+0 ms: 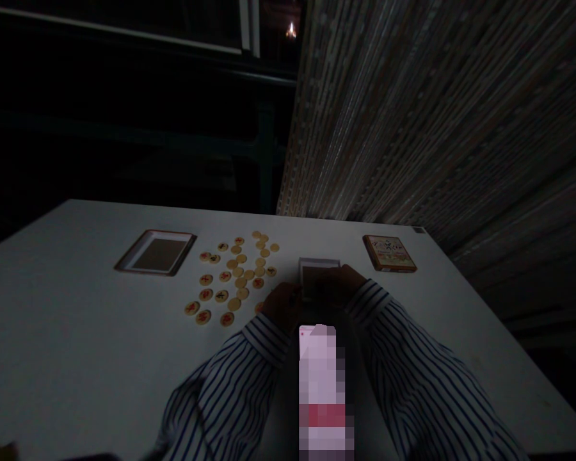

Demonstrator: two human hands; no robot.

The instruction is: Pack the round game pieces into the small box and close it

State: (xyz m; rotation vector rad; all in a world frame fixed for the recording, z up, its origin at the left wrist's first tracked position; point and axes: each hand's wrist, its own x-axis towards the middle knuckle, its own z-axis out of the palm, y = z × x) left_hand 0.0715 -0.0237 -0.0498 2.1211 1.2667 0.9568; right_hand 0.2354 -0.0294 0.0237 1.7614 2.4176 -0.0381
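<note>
My left hand [283,302] is curled at the left side of a small open box [319,262], close to the chess pieces. Its fingers are closed, but what they hold is lost in the dark. My right hand [342,284] reaches over the box's right side, its fingers too dark to make out. Round Chinese chess pieces [240,282] lie loosely spread to the left of my hands. Some show red or dark characters; others have plain faces up. One red-marked piece [259,308] is partly hidden by my left hand.
An open tray-like box part [160,255] lies at the left of the white table [100,352]. To the right is a small printed box [390,253]. A lit phone screen [319,378] glows below my hands. Hanging string curtains [388,115] border the table's far right.
</note>
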